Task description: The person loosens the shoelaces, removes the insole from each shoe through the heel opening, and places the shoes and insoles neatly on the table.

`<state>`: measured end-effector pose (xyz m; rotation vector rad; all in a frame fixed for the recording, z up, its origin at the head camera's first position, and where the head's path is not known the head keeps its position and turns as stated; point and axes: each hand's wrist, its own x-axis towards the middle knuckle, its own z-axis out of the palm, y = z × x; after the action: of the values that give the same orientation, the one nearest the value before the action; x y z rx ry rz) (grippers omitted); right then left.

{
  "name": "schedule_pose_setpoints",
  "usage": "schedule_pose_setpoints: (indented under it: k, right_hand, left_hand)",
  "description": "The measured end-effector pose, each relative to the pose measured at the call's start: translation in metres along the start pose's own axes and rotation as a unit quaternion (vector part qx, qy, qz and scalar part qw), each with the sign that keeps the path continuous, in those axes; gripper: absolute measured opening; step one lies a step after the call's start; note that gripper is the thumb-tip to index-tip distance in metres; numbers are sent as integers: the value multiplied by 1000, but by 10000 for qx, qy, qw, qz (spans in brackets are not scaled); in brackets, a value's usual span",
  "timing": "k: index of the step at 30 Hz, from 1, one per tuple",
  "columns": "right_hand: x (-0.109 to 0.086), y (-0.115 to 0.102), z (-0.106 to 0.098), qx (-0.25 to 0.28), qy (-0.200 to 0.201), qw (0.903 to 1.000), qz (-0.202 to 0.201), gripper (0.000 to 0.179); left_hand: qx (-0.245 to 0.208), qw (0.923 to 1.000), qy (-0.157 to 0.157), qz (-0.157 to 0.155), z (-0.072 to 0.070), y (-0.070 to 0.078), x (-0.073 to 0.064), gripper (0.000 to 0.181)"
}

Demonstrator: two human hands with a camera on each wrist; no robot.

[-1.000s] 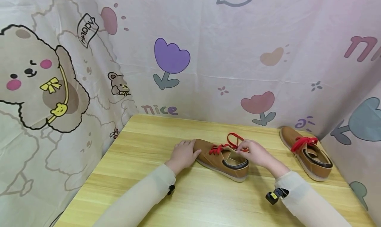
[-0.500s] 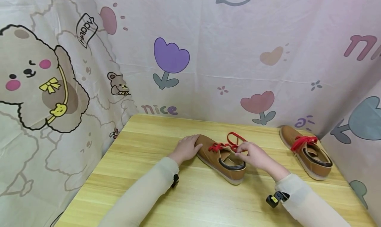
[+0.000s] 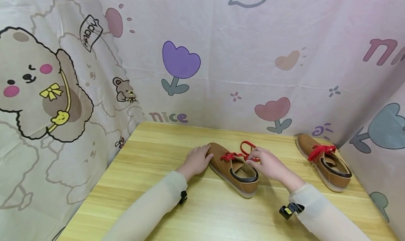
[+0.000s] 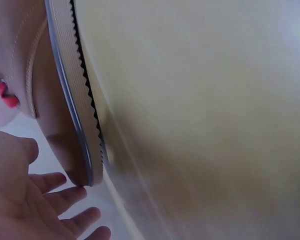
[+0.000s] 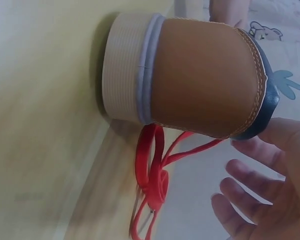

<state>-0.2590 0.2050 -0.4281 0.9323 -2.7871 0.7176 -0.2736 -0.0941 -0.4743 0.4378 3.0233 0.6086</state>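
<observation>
A brown leather shoe [image 3: 221,163] with red laces sits on the table, its toe toward the back left and its heel nearer the front. At the toe, my left hand [image 3: 197,160] touches the leather with loosely straight fingers; the left wrist view shows fingertips [image 4: 77,194] against the toe end. My right hand [image 3: 269,165] pinches the shoe's collar on the far side, thumb at the opening. The long red lace [image 5: 155,185] hangs looped beside the shoe, near the right hand's fingers, and trails onto the table.
A matching brown shoe [image 3: 335,177], its red laces gathered at the top, stands at the table's right side. Printed cloth [image 3: 215,58] hangs behind the wooden table [image 3: 152,139] and along both sides. Each wrist carries a small black camera [image 3: 287,211].
The shoe has turned on the table: its heel swung toward the front and left while the toe shifted slightly back. Both hands moved a little with it.
</observation>
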Motion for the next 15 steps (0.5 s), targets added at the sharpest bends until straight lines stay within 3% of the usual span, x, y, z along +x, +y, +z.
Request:
schedule_pose_setpoints:
  k: [15]
  right_hand:
    - [9,0,8,5,100,9997,-208,9]
  left_hand:
    - [354,9983,-407,-205,-5,32,-40,63]
